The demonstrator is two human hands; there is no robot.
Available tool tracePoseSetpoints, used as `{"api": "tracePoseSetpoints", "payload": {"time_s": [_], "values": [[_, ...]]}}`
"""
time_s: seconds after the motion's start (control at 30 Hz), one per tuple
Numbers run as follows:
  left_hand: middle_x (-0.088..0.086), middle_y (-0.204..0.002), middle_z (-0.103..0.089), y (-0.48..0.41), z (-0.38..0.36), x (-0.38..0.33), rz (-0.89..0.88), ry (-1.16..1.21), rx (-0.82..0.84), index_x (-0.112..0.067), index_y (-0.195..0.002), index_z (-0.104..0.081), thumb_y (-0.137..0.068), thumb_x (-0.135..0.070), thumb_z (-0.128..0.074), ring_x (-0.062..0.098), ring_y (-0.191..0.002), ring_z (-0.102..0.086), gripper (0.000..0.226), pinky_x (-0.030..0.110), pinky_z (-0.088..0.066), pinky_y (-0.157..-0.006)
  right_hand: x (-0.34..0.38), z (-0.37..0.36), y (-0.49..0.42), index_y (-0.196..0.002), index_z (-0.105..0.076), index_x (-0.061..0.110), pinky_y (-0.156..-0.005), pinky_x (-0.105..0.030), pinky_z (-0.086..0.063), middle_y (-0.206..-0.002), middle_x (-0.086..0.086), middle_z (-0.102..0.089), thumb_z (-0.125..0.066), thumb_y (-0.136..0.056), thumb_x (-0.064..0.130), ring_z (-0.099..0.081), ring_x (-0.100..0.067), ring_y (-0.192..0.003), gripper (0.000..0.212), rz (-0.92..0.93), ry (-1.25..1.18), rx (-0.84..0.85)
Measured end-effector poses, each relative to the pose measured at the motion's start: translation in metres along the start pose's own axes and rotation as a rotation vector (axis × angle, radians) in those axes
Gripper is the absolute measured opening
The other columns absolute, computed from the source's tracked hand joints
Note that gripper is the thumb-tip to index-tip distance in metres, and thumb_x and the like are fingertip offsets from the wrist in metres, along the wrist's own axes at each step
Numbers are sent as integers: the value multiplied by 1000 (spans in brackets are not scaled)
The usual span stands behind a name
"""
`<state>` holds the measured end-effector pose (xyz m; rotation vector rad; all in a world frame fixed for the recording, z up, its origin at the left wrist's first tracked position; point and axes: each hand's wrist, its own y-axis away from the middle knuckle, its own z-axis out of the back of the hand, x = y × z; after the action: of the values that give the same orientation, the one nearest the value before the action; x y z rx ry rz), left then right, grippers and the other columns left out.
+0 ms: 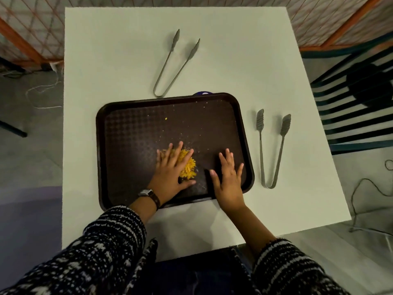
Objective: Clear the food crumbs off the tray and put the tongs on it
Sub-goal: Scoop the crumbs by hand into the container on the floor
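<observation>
A dark brown tray (pixel 131 133) lies on the white table (pixel 234 50). A heap of yellow crumbs (pixel 188 168) sits near the tray's front middle, with small specks scattered further back. My left hand (pixel 170 173) lies flat with fingers spread, against the left side of the heap and partly covering it. My right hand (pixel 228 179) rests flat on the tray's front right corner, holding nothing. One pair of metal tongs (pixel 175 60) lies beyond the tray. A second pair of tongs (pixel 271 150) lies to the right of the tray.
A small blue object (pixel 203 93) peeks out behind the tray's far edge. A dark slatted chair (pixel 361 99) stands at the right of the table. Cables lie on the floor at right and left.
</observation>
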<state>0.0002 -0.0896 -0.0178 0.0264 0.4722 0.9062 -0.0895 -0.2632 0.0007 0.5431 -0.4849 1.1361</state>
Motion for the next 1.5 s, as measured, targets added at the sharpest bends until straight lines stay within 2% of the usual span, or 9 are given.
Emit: {"api": "tracePoseSetpoints", "payload": {"time_s": [0.17,0.3,0.47,0.6,0.7,0.93,1.13,1.3,1.5], "values": [[2,-144,-43,-8,-12,2,-135,-29,-114,-33,-134,-39,-88,-48,-37,24,-132,-27,49,48,-13,-114,0,4,5,-147,-24,18,-114,-25,18,-158,1,-11,-32,-96,45,1,-9,-146,58,-13,-2,-13],[-1,-122,-48,-9,-13,1,-122,144,-236,-21,-114,-60,-89,-26,-43,19,-112,-39,31,40,-41,-99,-1,1,9,-146,-25,17,-115,-26,15,-158,0,-13,-30,-96,46,1,-8,-146,59,-14,-21,7],[9,-113,-58,-12,3,-8,85,378,-337,-13,-105,-64,-91,-12,-46,19,-107,-43,23,18,-29,-90,6,-10,3,-146,-26,15,-118,-37,8,-158,-2,-15,-32,-96,43,2,-7,-144,58,65,54,94],[2,-121,-52,-17,30,-17,469,848,-459,-15,-122,-53,-95,-15,-43,9,-107,-46,29,6,-37,-89,17,-22,-15,-148,-19,15,-117,-37,11,-158,-2,-11,-40,-97,39,5,-8,-144,60,151,96,167],[2,-133,-50,-16,43,-11,742,1405,-471,-28,-131,-46,-95,-23,-44,14,-119,-49,36,29,-40,-104,24,-32,-27,-148,-14,15,-117,-41,11,-159,-4,-7,-41,-95,43,7,-11,-144,66,187,124,184],[2,-97,-60,-9,69,12,868,2213,-350,-17,-97,-62,-95,-16,-44,13,-92,-57,18,28,-46,-85,48,-52,-43,-149,-13,17,-116,-44,14,-159,-5,-2,-41,-88,55,9,-18,-146,77,349,198,272],[2,-92,-59,-4,80,19,901,2326,-354,-17,-91,-61,-97,-19,-39,12,-88,-56,23,30,-40,-93,52,-69,-46,-147,-18,20,-116,-45,8,-157,-9,-14,-38,-86,60,-1,-22,-145,75,486,300,275],[0,-92,-59,2,73,25,904,2353,-347,-17,-93,-62,-97,-19,-36,11,-87,-55,27,29,-40,-94,50,-79,-49,-137,-35,16,-107,-56,-28,-145,-12,-42,-39,-92,37,-32,-30,-138,50,635,315,242],[0,-90,-58,6,74,28,907,2370,-374,-15,-96,-62,-97,-18,-35,10,-86,-55,27,28,-42,-92,44,-79,-51,-137,-41,10,-114,-48,-14,-148,-13,-38,-53,-86,-1,-22,-26,-140,53,654,125,251]]}}
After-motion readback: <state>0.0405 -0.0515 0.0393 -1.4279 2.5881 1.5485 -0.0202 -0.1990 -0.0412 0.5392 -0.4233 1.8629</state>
